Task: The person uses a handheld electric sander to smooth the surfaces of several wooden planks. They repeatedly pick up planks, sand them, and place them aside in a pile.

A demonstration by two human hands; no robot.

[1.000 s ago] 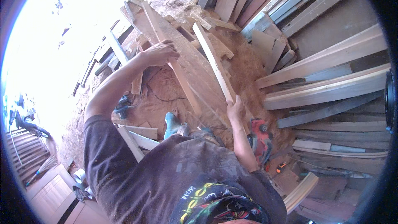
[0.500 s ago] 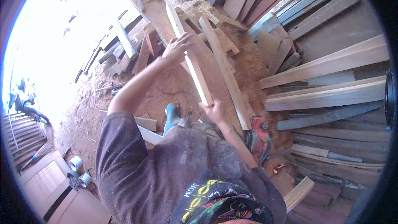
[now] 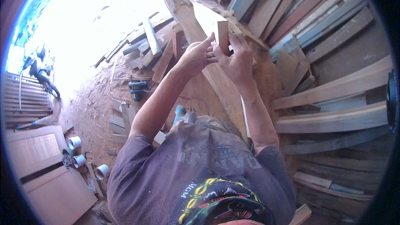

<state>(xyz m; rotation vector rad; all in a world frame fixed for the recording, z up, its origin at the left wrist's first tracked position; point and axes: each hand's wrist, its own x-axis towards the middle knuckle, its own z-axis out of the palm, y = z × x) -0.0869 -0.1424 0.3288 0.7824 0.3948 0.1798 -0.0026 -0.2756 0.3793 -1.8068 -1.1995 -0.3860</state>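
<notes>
Raised in front of me is a pale wooden batten [image 3: 222, 33], held up with its end toward me and its far part washed out by glare. My left hand [image 3: 195, 58] grips it from the left, thumb and fingers bent against its side. On the other side my right hand [image 3: 238, 60] is closed around the same end, and the fingers of both hands nearly meet under it. Beneath the hands lies a long, sawdust-covered plank [image 3: 225, 93]. Another pale strip of wood [image 3: 244, 116] shows partly behind my right forearm.
Left of my left forearm, a dark power tool [image 3: 138, 89] sits on the sandy floor near wood offcuts [image 3: 118, 125]. Long boards [image 3: 333, 118] are stacked along the right. Scrap pieces [image 3: 151, 35] lie ahead. White cylindrical containers [image 3: 75, 142] and wooden panels [image 3: 56, 183] are at lower left.
The batten has been lifted and turned from lying lengthwise before me to pointing its end at me. My right hand has moved up and forward, close to the left.
</notes>
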